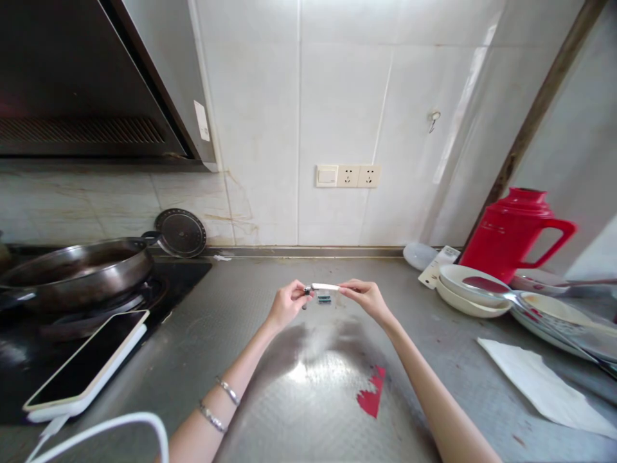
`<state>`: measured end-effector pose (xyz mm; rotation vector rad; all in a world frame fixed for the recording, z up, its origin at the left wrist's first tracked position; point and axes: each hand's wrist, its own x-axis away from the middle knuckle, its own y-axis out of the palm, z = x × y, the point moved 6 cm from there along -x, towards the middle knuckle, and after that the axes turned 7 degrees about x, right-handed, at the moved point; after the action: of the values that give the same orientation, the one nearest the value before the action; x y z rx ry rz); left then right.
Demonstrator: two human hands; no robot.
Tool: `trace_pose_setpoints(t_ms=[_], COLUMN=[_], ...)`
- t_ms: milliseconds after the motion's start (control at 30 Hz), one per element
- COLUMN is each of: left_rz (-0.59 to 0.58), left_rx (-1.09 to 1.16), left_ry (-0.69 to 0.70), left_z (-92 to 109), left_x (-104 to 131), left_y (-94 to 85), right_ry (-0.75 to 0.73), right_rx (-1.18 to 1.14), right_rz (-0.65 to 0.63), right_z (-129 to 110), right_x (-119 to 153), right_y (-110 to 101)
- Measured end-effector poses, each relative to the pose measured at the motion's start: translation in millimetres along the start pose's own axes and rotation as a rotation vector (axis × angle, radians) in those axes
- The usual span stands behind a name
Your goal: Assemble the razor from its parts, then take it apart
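Observation:
A slim white stick-like object (326, 287) is held level above the metal counter, between my two hands. My left hand (288, 305) pinches a small dark and silver piece (307, 290) at the white object's left end. The fingertips of my right hand (365, 297) are closed on its right end. Whether the dark piece and the white object are joined is too small to tell. Just below them, two small dark greenish cylinders (324, 299), possibly batteries, lie side by side on the counter. A torn red scrap (371, 392) lies nearer, between my forearms.
On the left, a steel pan (80, 273) sits on the black stove (186, 275), with a white phone (87, 366) and its cable (113, 422) in front. To the right are a red thermos (508, 235), stacked bowls (472, 290), a plate (573, 321) and a white napkin (542, 384).

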<state>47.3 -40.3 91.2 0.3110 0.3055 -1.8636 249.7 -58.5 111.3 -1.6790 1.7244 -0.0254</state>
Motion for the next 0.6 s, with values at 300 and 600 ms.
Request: trace_pose_setpoints(t_ms=[300,600], left_rz=[0.096,0.098], left_rx=[-0.022,0.094], left_ry=[0.014,-0.04], left_z=[-7.5,-21.0], left_x=[-3.0,-4.6], left_y=[-6.5,2.3], right_ry=[0.168,0.42], right_rx=[-0.033,-0.353], right_rz=[0.196,0.06], right_z=[31.8,21.4], right_x=[-4.0,6.3], right_y=[-3.3,32.6])
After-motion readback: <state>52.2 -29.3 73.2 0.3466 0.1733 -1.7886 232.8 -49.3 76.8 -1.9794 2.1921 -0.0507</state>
